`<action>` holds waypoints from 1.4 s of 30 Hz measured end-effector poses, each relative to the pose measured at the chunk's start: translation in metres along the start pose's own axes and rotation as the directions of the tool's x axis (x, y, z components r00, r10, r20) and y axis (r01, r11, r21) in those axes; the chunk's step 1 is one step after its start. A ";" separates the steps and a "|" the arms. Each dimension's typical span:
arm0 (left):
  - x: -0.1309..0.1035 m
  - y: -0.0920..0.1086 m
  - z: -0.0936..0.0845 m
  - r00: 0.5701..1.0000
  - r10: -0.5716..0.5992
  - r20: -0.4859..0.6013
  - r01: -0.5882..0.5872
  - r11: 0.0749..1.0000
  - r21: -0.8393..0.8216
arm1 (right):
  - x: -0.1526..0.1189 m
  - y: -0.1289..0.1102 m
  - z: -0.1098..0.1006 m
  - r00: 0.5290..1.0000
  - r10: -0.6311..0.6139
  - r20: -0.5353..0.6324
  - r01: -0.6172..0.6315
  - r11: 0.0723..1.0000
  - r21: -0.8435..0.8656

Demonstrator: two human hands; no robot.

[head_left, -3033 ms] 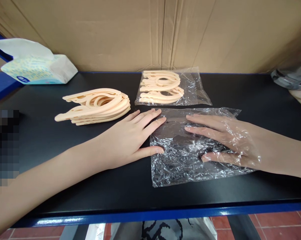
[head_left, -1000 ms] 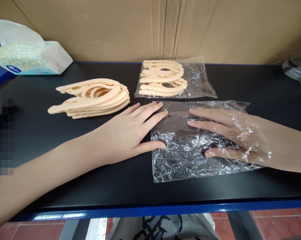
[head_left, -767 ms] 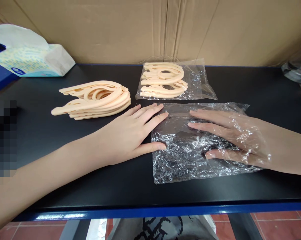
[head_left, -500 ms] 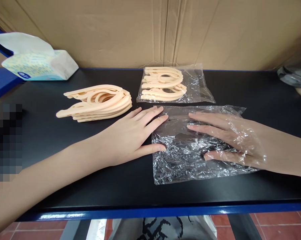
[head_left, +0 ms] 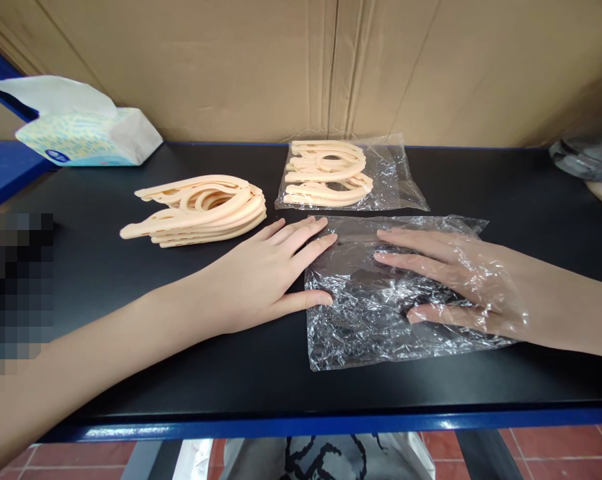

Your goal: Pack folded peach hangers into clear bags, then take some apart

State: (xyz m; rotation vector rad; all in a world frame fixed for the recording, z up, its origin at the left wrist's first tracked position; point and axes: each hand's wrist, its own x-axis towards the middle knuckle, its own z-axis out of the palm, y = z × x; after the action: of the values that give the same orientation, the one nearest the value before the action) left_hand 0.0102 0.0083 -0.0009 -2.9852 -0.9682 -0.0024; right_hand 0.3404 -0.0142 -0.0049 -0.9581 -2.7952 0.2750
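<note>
Covering your spread right hand (head_left: pixel 481 280): clear crinkled plastic bag (head_left: pixel 351 340) on black, blue-edged table (head_left: pixel 261 383)
Its edge: under your left hand (head_left: pixel 253 283), fingers spread
Clear bag behind (head_left: pixel 398 183): curved cream plastic pieces (head_left: pixel 313 177)
Backdrop: brown cardboard (head_left: pixel 205 67)

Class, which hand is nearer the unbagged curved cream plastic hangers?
Left: the left hand lies close beside the hangers; the right hand is farther right, covered by clear plastic film.

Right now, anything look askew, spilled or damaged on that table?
Nothing looks spilled or broken. The front bag is heavily creased and lies over the right hand; the left hand touches its left edge. The loose hangers are stacked slightly unevenly, edges staggered.
</note>
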 end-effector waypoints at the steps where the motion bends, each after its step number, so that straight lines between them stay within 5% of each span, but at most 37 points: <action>1: 0.000 0.000 0.000 1.000 -0.001 0.004 0.001 1.000 -0.001 | 0.000 0.000 0.000 1.000 0.000 0.004 0.000 1.000 -0.005; 42: 0.001 0.000 -0.001 1.000 -0.008 0.000 0.008 1.000 -0.010 | -0.001 -0.001 -0.003 0.999 0.041 0.029 -0.044 0.995 0.088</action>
State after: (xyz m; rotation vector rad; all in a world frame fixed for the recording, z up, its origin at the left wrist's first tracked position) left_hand 0.0112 0.0093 -0.0002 -2.9903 -0.9823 -0.0067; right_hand 0.3413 -0.0152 -0.0015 -1.0011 -2.7635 0.4179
